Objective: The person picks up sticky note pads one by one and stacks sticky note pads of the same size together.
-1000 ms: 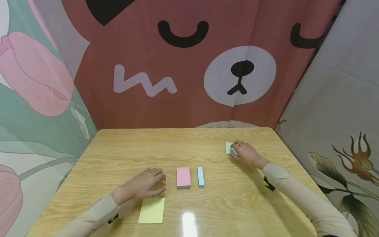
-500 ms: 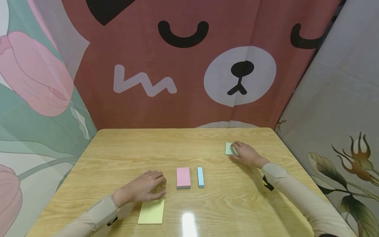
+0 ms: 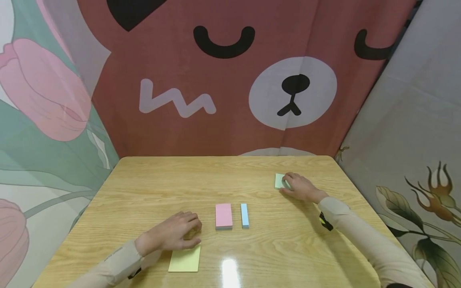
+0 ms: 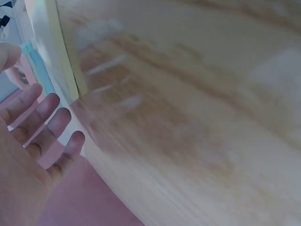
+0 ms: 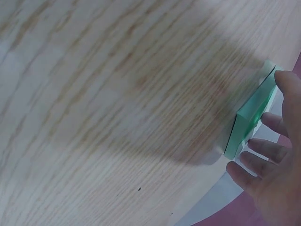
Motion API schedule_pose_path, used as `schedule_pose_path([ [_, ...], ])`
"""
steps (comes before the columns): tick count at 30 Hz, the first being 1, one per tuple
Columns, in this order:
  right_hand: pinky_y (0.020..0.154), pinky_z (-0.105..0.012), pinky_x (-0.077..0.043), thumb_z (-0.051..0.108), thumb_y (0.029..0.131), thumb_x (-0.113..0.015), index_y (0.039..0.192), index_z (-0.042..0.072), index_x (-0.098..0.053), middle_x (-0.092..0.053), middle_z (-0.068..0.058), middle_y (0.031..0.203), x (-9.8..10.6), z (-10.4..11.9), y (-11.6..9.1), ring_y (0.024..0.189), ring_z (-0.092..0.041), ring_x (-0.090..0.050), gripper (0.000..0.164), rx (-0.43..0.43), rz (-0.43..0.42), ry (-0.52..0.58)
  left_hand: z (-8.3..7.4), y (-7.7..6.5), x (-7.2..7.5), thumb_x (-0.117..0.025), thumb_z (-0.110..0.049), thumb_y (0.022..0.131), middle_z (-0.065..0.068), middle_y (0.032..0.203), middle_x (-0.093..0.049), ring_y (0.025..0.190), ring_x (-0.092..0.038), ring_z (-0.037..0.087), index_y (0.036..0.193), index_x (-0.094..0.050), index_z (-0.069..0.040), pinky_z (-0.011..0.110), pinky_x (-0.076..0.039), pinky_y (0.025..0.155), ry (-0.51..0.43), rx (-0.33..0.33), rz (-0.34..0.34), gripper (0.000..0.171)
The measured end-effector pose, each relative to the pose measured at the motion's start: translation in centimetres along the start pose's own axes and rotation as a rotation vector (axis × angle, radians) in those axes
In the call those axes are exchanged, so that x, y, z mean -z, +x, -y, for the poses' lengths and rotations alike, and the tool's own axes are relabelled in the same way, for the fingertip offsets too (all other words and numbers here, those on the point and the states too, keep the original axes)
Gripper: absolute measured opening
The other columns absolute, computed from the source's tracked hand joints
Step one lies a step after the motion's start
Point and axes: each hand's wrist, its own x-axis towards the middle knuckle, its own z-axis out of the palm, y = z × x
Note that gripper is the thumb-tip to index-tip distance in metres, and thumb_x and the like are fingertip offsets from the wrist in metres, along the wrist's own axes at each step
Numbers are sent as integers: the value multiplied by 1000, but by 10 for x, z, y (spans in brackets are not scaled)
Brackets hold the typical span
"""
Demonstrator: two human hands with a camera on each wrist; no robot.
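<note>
In the head view, my left hand [image 3: 173, 231] hovers at the far edge of a yellow sticky note pad [image 3: 184, 260], fingers loosely bent with nothing between them. The left wrist view shows its fingers [image 4: 49, 110] spread apart, the yellow pad's edge [image 4: 66, 52] beyond them. At the back right, my right hand [image 3: 300, 188] reaches over a small pale green sticky note pad [image 3: 279, 181], partly covering it. In the right wrist view the thumb is right at a corner of the green pad [image 5: 251, 110], while the other fingers lie relaxed and apart along its far side.
Between the hands, a pink sticky note pad [image 3: 223, 215] with a bluish lower layer lies on the wooden table [image 3: 151, 188]. A narrow light blue pad [image 3: 244, 215] is just right of it. Printed curtains [image 3: 230, 132] hang behind and at both sides.
My left hand has lowered slightly toward me, covering more of the yellow pad's far edge. The right hand stays nearly still at the green pad, and the pads have not moved.
</note>
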Motion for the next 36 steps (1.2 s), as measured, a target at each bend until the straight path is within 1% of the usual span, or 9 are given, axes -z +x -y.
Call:
schedule_pose_path([
  [2, 87, -58, -48, 29, 94, -68, 116, -2, -60, -57, -24, 119, 1, 1, 1, 105, -42, -58, 38, 2, 3, 12, -1, -1, 1, -59, -47, 96, -8, 103, -58, 95, -55, 9, 109, -65, -18, 44, -50, 89, -7, -2, 2, 33],
  [4, 87, -58, -48, 28, 94, -68, 116, -2, -59, -57, -25, 119, 2, 1, 1, 106, -43, -58, 38, 0, 8, 29, -2, -2, 2, -59, -47, 95, -8, 103, -58, 95, -55, 9, 110, -65, -18, 44, -50, 89, -3, -3, 2, 33],
  [9, 86, -57, -49, 28, 95, -68, 117, 0, -58, -57, -26, 120, 1, -1, 2, 106, -43, -58, 37, -17, 34, 44, -5, -4, 3, -58, -49, 95, -8, 105, -58, 99, -56, 12, 111, -64, -19, 51, -48, 94, -14, 6, 27, 35],
  [13, 81, -56, -51, 29, 95, -67, 116, 1, -57, -57, -27, 118, 0, -3, 3, 103, -42, -59, 36, -17, 51, 44, -5, -5, 2, -57, -52, 95, -10, 103, -56, 97, -54, 10, 113, -63, -19, 53, -47, 95, -22, 14, 49, 37],
  [19, 74, -50, -53, 28, 94, -69, 110, 3, -56, -59, -23, 111, -1, -7, 5, 92, -34, -62, 32, 16, 50, 58, -6, -6, 2, -59, -54, 93, -10, 103, -55, 96, -54, 10, 114, -62, -20, 52, -47, 94, -25, 24, 51, 41],
  [23, 67, -46, -53, 32, 95, -68, 106, 2, -55, -59, -24, 107, 1, -8, 3, 83, -31, -61, 34, 72, 10, 71, -8, -6, 3, -60, -55, 92, -9, 104, -56, 99, -55, 11, 115, -62, -18, 55, -45, 97, -33, 21, 47, 43],
  [26, 65, -46, -53, 33, 95, -67, 106, 2, -54, -58, -25, 106, 2, -7, 2, 81, -31, -60, 36, 94, -13, 82, -9, -7, 3, -60, -56, 92, -8, 106, -57, 102, -56, 14, 115, -62, -18, 56, -44, 98, -36, 22, 50, 44],
  [30, 69, -48, -53, 28, 94, -70, 108, 1, -55, -59, -25, 108, 1, -4, 3, 84, -32, -61, 34, 61, 13, 84, -9, -9, 1, -59, -59, 91, -9, 107, -57, 104, -57, 16, 115, -62, -18, 58, -44, 98, -21, 22, 56, 47],
  [36, 71, -48, -53, 26, 93, -71, 107, 2, -56, -60, -23, 108, 1, -3, 5, 87, -31, -61, 31, 24, 41, 76, -11, -12, 0, -59, -61, 90, -9, 104, -56, 99, -56, 12, 113, -62, -18, 55, -46, 95, -16, 10, 40, 49],
])
